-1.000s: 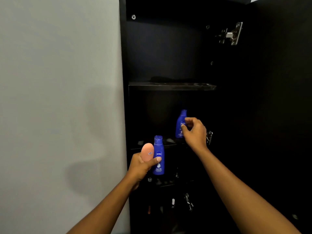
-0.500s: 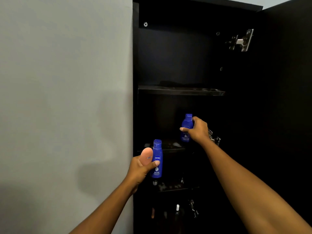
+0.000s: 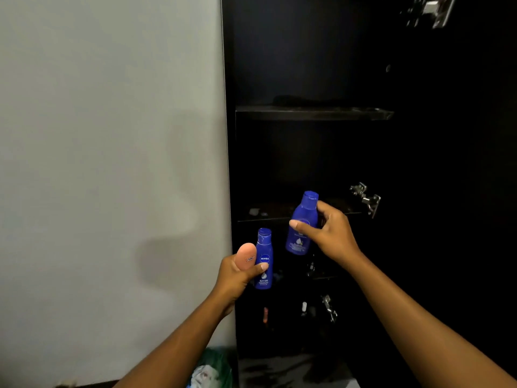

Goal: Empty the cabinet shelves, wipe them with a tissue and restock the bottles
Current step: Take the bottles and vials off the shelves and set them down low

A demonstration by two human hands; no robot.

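Matte black cabinet (image 3: 313,113) behind hands (image 3: 333,236) gripping glossy blue bottles (image 3: 298,242).

Of the person, only two arms are seen. The left forearm (image 3: 179,340) and the right forearm (image 3: 419,317) are shown bare along their whole visible length, uncovered down to the wrists. The left hand (image 3: 235,275) and the right hand (image 3: 333,236) are likewise left bare. One thumbnail (image 3: 264,266) on the left and one thumbnail (image 3: 293,224) on the right are seen, both trimmed short and rounded. A faint sheen is caught along both forearms. Whatever is worn higher up is cut off by the frame edge.
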